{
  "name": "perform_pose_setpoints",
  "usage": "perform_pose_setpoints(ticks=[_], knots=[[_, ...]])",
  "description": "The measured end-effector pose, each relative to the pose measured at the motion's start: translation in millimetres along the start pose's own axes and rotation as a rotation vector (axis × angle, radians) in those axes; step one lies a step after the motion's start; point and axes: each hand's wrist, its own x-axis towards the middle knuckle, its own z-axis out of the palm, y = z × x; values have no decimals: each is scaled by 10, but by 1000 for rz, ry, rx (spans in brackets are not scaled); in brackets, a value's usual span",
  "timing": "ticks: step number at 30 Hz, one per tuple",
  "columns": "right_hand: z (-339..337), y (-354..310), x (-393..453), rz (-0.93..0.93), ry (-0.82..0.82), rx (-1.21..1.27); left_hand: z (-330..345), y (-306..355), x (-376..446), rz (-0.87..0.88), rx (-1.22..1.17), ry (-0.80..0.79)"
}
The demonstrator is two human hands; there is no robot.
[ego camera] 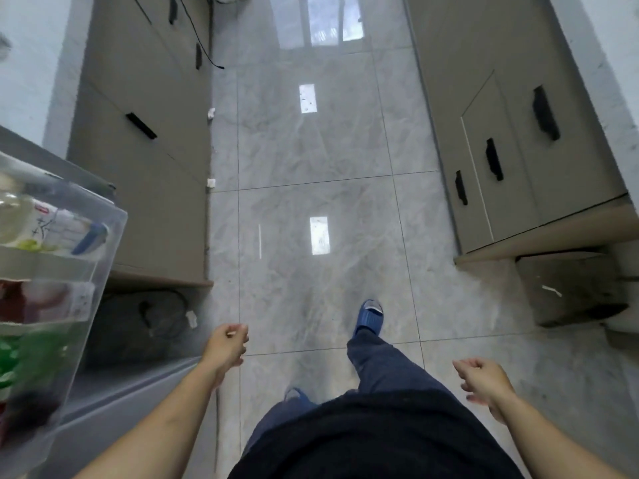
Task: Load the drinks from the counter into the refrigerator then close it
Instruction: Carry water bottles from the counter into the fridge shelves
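Observation:
The refrigerator door (103,257) stands open at the left edge, its clear shelves holding several bottles and cartons, among them a pale bottle with a blue cap (52,223) and green bottles (31,357). My left hand (226,344) hangs over the floor just right of the fridge, fingers loosely curled, holding nothing. My right hand (484,378) is out at the right, fingers also loosely curled and empty. No drink on a counter is visible; only slivers of white countertop (619,46) show at the edges.
A glossy grey tiled floor (311,167) runs ahead between two rows of beige cabinets (145,108) with black handles. A black cable (193,39) hangs at the left cabinets. A dark bin (567,288) sits under the right cabinet end. My feet wear blue slippers (369,316).

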Motion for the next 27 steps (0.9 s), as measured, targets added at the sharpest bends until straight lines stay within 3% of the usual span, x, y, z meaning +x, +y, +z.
perform_pose_setpoints(ticks=[6,12,21,27], knots=[[-397,-1581,537,-129,-23,-24,250,684,124,-7,-55,18],[-326,-3099,759,-299,-98,-46,279,979,356,-78,-91,58],[98,-4727,845,-365,-142,-205,27,1482,1246,-275,-174,82],[361,-5714,750,-428,-175,-400,-370,2431,1888,-218,-301,99]])
